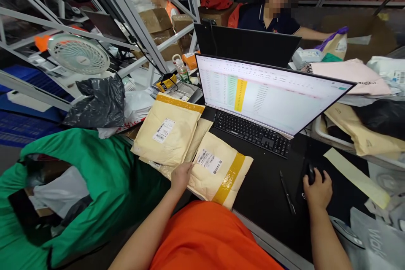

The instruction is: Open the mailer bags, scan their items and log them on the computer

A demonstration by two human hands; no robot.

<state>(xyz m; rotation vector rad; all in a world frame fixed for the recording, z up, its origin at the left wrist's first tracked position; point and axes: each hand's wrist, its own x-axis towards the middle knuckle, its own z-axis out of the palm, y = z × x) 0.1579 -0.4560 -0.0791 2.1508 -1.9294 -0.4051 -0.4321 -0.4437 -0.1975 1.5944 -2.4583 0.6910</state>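
Left hand (181, 176): fingers together, resting on padded envelope (221, 177), near edge of desk (262, 196). Right hand (317, 190): fingers curled over black mouse (311, 173), beside pen (287, 197).

The right hand (317, 190) covers most of the mouse (311, 174), at four o'clock from the keyboard (253, 133); only its dark front shows. The rows on the monitor (268, 93) are too small to read, and the middle envelope (198, 135), at three o'clock from the top envelope (171, 130), lies mostly under it. The green bag (104, 185) is cut off at eight o'clock.
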